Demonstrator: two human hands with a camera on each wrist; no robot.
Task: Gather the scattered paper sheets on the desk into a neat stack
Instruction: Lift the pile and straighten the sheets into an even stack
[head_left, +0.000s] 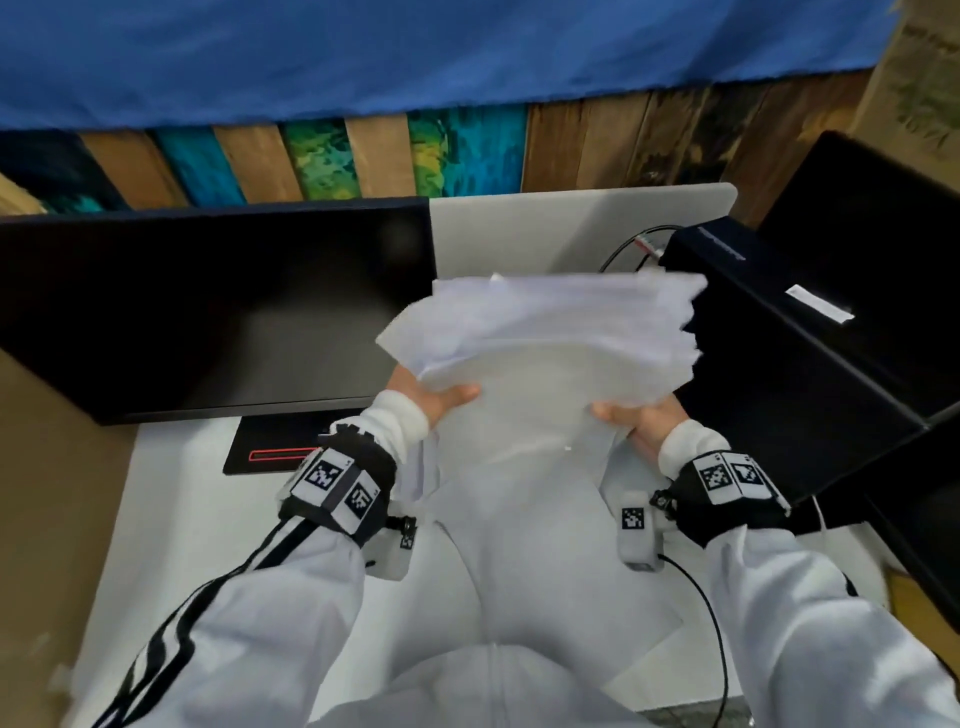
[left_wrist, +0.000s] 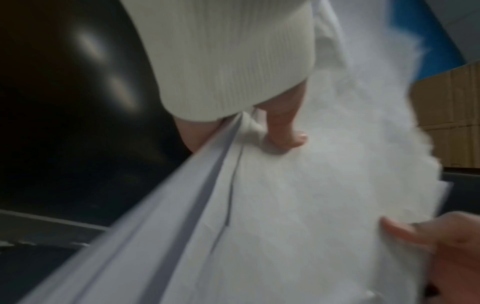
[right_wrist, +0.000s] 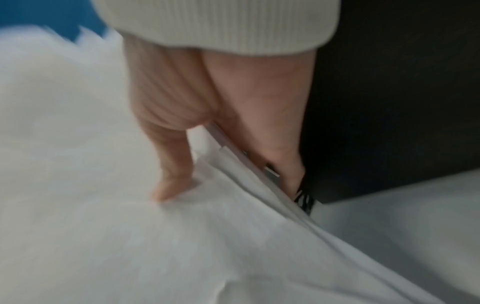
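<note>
A thick bundle of white paper sheets (head_left: 545, 338) is held up above the white desk (head_left: 171, 519), its far edges fanned and blurred. My left hand (head_left: 441, 402) grips the bundle's near left edge, thumb on top; in the left wrist view that thumb (left_wrist: 285, 131) presses on the paper sheets (left_wrist: 298, 205) with the fingers hidden underneath. My right hand (head_left: 631, 418) grips the near right edge. In the right wrist view its thumb (right_wrist: 171, 164) lies on the paper sheets (right_wrist: 103, 226) and its fingers (right_wrist: 270, 131) curl under the edge.
A black monitor (head_left: 208, 306) stands at the left, its base (head_left: 270, 452) on the desk. A black box (head_left: 779, 353) with cables (head_left: 631, 249) sits at the right. Wooden slats (head_left: 597, 145) and a blue cloth (head_left: 415, 52) rise behind.
</note>
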